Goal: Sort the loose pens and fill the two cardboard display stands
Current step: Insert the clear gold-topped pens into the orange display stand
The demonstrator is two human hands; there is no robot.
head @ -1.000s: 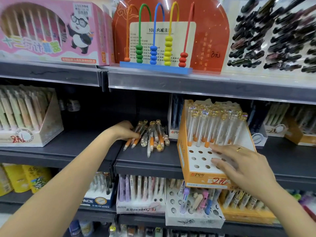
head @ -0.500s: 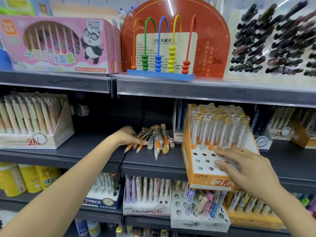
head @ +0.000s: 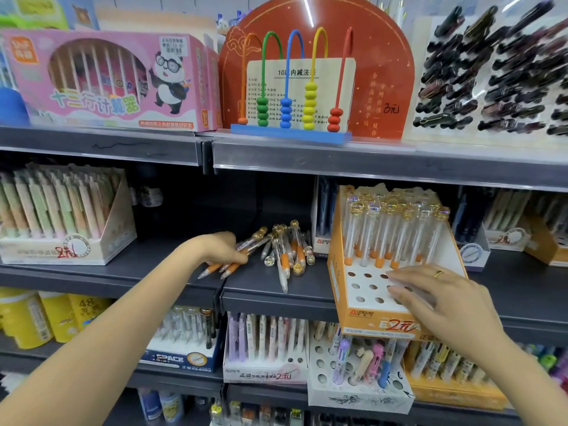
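Here the left hand (head: pixel 222 249) curls its fingers round a few orange-grip pens (head: pixel 226 267) at the left edge of the loose pile (head: pixel 287 253) on the shelf (head: pixel 159 272). They look light, stiff and slippery, best pinched at the rubber grips. Further right, the right hand (head: pixel 442 302) lies flat on the orange display stand (head: pixel 341 290), fingers straight.

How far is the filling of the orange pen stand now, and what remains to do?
Done: the back rows of the orange stand hold upright pens. In hand: the left hand grips a few loose pens from the shelf pile, and the right hand rests on the stand's empty front holes. Left: those holes and the pile. A second stand's state is unclear.
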